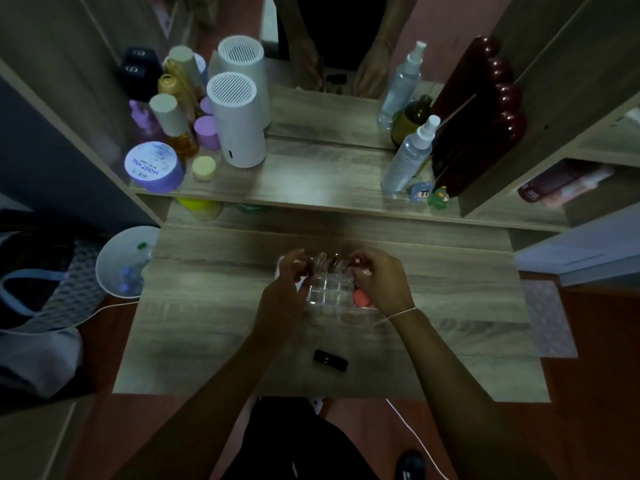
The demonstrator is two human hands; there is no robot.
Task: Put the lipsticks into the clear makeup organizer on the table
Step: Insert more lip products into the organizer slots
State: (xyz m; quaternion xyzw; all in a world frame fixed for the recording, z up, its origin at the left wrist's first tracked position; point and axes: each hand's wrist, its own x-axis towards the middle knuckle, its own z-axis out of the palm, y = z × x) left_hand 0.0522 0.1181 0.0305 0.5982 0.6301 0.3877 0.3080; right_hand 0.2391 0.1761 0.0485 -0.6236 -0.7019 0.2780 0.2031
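The clear makeup organizer (pixel 330 292) stands in the middle of the wooden table (pixel 214 306), its grid of small cells facing me. My left hand (pixel 284 292) rests on its left side with fingers curled over the rim. Over the back right cells, my right hand (pixel 379 280) pinches a small reddish lipstick (pixel 356 261). A pink sponge (pixel 362 297) lies in the organizer's right compartment. One black lipstick (pixel 330 360) lies flat on the table, nearer to me than the organizer.
A raised shelf (pixel 311 188) behind holds a white cylinder device (pixel 237 123), spray bottles (pixel 410 155), a purple jar (pixel 154 168) and small figurines (pixel 429 194). A mirror stands at the back. A white bin (pixel 124 261) sits left of the table.
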